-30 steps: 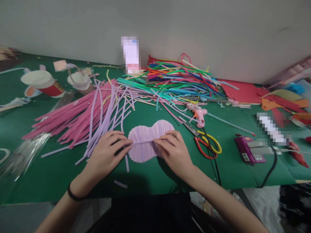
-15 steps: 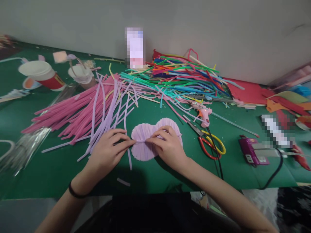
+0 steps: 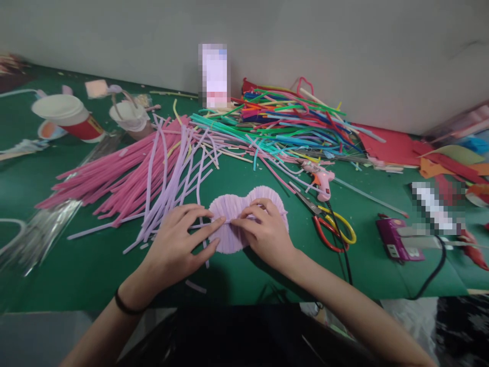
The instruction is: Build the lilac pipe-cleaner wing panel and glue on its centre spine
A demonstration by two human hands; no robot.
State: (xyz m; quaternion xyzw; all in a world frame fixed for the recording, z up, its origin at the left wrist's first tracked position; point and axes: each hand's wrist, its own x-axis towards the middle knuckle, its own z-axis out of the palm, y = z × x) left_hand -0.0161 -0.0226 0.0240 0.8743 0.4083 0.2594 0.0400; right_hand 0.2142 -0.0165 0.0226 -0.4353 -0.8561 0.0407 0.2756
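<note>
A lilac ruffled piece (image 3: 230, 235), made of pipe cleaners side by side and shaped in two rounded lobes, lies before me. Across its middle runs a thin lilac pipe cleaner (image 3: 206, 225). My left hand (image 3: 179, 242) is at the left lobe, its fingers stretched and apart; the index fingertip presses on the pipe cleaner and the thumb touches the lobe's lower left edge. Over the right lobe rests my right hand (image 3: 267, 232), its fingertips pinched on the same pipe cleaner near the centre and its palm hiding part of the piece.
Pink pipe cleaners (image 3: 110, 178) and loose lilac ones (image 3: 175, 183) lie left. Multicoloured ones (image 3: 294, 117) heap at the back. Right are a pink glue gun (image 3: 324, 184), scissors (image 3: 326, 232) and a purple power strip (image 3: 395, 237). A paper cup (image 3: 71, 117) stands far left.
My left hand has gone from a pinch at the lobe's left edge to spread fingers, its index fingertip shifted right along the pipe cleaner. The right hand keeps its place.
</note>
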